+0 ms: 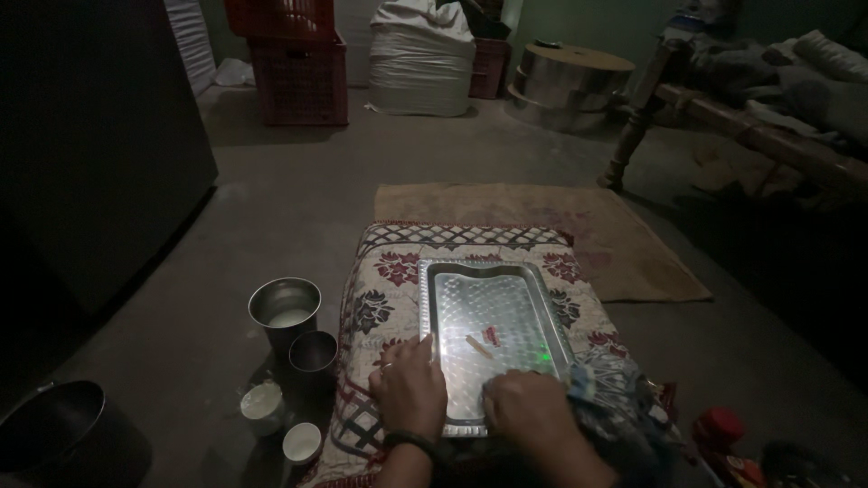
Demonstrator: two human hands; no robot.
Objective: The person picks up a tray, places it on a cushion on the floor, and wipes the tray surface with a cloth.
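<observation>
A shiny embossed metal tray (493,312) lies on a patterned floral cushion (384,298) on the floor. My left hand (409,384) rests on the tray's near left edge, fingers curled over the rim. At the tray's near right corner, my right hand (529,408) presses a crumpled blue-grey cloth (608,384) against the tray. Two small scraps, one red (491,336) and one pale (478,346), lie on the tray's surface just beyond my hands.
Left of the cushion stand a steel pot with white liquid (285,307), a smaller steel cup (313,354), two small bowls (301,443) and a dark pan (54,425). A brown mat (542,212), red crates (298,77), a white sack (420,59) and a wooden cot (750,126) lie beyond.
</observation>
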